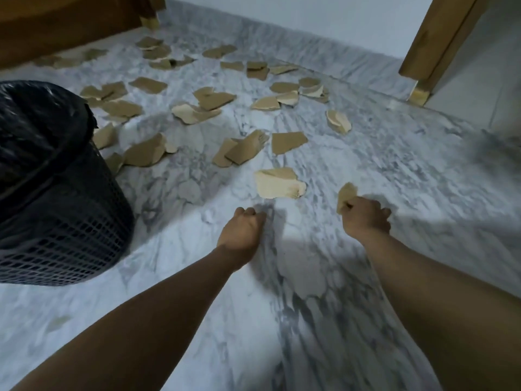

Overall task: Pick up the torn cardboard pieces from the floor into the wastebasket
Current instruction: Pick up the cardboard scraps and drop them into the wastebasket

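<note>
Holding, item one: torn cardboard piece [346, 196], pinched by its lower edge in my right grip [366, 218], standing up past my knuckles, low over the floor [408, 170]. Handling: I judge it light, thin, stiff enough to keep its shape, ragged at the tears and not fragile, so an edge pinch is plenty.

Item two: pale piece [277, 183], lying on the floor just ahead of my left grip [244, 230], not touching it. Take hold at the curled corner or a torn edge, since the flat middle offers nothing to catch.

Left grip: fingers curled under, knuckles forward, low over the floor, nothing showing in it.

Remaining stock: brown pieces [214, 100] scattered over the floor beyond, some overlapping, several beside the wastebasket [70, 235], which stands to my left, black liner fitted.

Arms: both forearms stretched forward and down, apart.
</note>
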A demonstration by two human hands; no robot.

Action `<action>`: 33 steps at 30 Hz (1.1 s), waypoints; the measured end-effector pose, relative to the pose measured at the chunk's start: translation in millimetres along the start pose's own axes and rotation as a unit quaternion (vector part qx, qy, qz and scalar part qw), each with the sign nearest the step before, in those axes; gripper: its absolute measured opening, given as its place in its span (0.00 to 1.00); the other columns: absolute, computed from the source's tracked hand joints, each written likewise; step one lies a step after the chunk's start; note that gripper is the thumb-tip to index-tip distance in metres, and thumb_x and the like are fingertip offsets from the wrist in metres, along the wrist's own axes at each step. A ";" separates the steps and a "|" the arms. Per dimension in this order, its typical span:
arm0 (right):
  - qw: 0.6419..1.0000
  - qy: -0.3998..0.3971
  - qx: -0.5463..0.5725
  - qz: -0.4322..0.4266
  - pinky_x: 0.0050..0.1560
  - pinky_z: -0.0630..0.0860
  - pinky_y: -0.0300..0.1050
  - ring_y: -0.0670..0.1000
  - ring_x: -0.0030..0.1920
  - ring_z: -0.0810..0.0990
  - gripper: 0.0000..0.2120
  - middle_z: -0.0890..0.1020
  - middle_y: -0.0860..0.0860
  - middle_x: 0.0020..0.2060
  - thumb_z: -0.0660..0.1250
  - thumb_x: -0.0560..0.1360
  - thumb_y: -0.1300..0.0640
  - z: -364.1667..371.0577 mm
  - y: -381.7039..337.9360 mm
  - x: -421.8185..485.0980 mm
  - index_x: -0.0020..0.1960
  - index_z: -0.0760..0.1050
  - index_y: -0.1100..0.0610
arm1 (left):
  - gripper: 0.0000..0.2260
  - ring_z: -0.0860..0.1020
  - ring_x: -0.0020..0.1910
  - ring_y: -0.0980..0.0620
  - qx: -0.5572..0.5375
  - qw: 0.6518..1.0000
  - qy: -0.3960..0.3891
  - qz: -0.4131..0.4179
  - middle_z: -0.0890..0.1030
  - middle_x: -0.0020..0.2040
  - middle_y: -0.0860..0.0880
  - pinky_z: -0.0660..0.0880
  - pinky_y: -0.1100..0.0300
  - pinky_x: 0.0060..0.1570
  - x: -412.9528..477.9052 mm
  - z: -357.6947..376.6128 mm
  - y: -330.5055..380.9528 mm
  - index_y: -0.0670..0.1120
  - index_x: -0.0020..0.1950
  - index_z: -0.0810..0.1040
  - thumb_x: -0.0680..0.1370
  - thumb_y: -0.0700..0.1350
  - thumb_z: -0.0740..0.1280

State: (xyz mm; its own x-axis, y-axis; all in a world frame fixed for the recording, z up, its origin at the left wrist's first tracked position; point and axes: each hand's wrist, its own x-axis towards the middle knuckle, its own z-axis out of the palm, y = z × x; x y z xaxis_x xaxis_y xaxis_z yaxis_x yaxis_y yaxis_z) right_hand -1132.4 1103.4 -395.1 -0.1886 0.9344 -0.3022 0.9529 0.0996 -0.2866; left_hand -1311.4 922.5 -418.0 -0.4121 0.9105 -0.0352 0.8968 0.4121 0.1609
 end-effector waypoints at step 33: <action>0.985 -0.124 0.092 -0.070 0.55 0.77 0.52 0.59 0.53 0.79 0.17 0.79 0.60 0.59 0.65 0.74 0.46 16.9 -49.2 51.0 0.57 0.75 0.56 | 0.37 0.71 0.57 0.40 -0.019 0.958 0.111 -0.263 0.73 0.57 0.42 0.66 0.44 0.56 46.3 10.5 -88.6 0.42 0.58 0.75 0.69 0.74 0.60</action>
State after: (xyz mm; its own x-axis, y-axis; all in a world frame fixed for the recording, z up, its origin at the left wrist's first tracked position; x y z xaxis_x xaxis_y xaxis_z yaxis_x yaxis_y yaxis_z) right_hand -1192.9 1140.4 -411.7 -0.3901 0.8013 -0.4537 0.8578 0.1371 -0.4954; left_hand -1408.3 928.6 -444.3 -0.8332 0.5458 0.0885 0.5510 0.8066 0.2140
